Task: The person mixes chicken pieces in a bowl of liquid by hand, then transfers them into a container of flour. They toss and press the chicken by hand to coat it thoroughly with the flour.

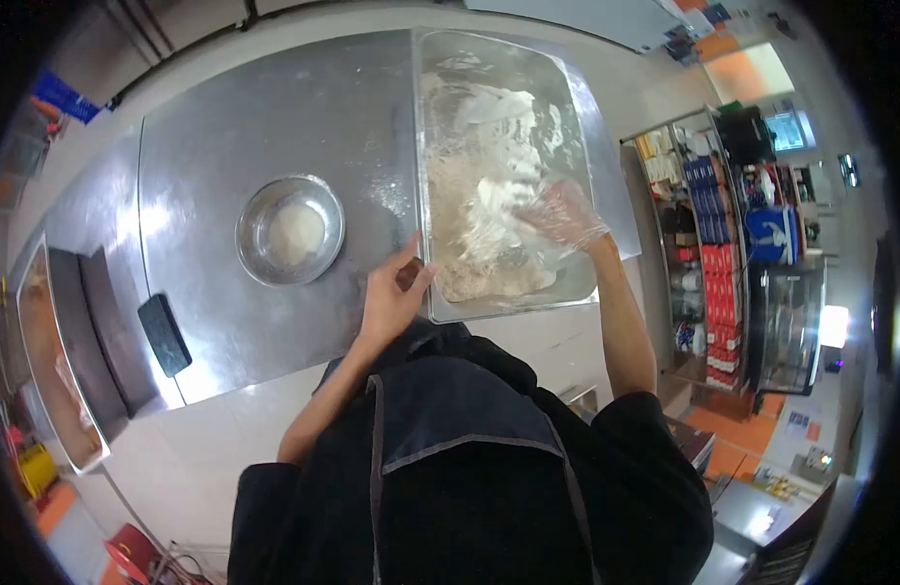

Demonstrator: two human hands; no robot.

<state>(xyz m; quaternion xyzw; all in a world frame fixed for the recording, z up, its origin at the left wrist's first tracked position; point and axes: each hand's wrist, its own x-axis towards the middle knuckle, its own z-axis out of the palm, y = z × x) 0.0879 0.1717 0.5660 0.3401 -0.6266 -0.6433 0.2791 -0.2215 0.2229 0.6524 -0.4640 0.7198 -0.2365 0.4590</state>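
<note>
A large clear rectangular tub (pixel 426 195) stands on the steel table, with white and beige powder (pixel 489 185) spread over its bottom. Over the right part of the tub is my right hand (pixel 564 214), in a clear plastic glove, with its fingers reaching toward the white powder. Motion smears those fingers. My left hand (pixel 396 291) is bare and curled at the tub's near left edge; its fingertips touch the rim, and the thumb bends toward the fingers. A round metal bowl (pixel 249 239) with a pale substance (pixel 297 234) in it sits left of the tub.
A dark phone-like object (pixel 164 334) lies at the left on the steel table (pixel 274 107). Further left is a metal tray (pixel 101 453) with food in it. Shelves (pixel 699 244) with boxes stand at the right, beyond the table.
</note>
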